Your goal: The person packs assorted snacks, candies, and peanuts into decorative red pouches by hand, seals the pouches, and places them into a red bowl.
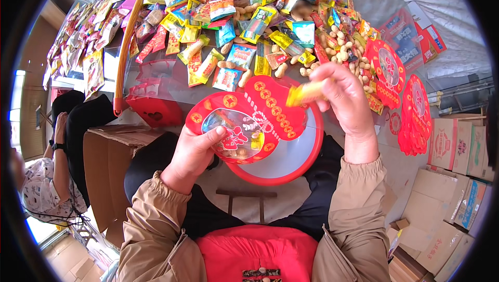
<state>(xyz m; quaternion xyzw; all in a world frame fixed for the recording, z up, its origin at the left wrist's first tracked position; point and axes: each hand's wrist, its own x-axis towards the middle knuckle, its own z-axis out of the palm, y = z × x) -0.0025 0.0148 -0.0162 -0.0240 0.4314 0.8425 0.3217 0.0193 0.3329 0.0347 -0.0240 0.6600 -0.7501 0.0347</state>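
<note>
My left hand (197, 151) grips the lower left side of a red gourd-shaped gift bag (280, 106), thumb across its clear round window. Wrapped sweets and what look like peanuts show through the window. In the fingers of my right hand (341, 95) is a yellow-wrapped candy (306, 93), held just over the bag's upper right edge. Under the bag, between my knees, sits a white basin with a red rim (275, 182). Beyond both hands, a large pile of wrapped sweets (230, 11) and unshelled peanuts (341, 44) covers the table.
Stacks of flat red bags (415, 116) lie at the table's right edge. An orange strap (130, 36) crosses the left of the pile. An open cardboard box (105, 176) stands by my left knee, cartons (440, 208) at right. Another person's arm (59, 165) is at far left.
</note>
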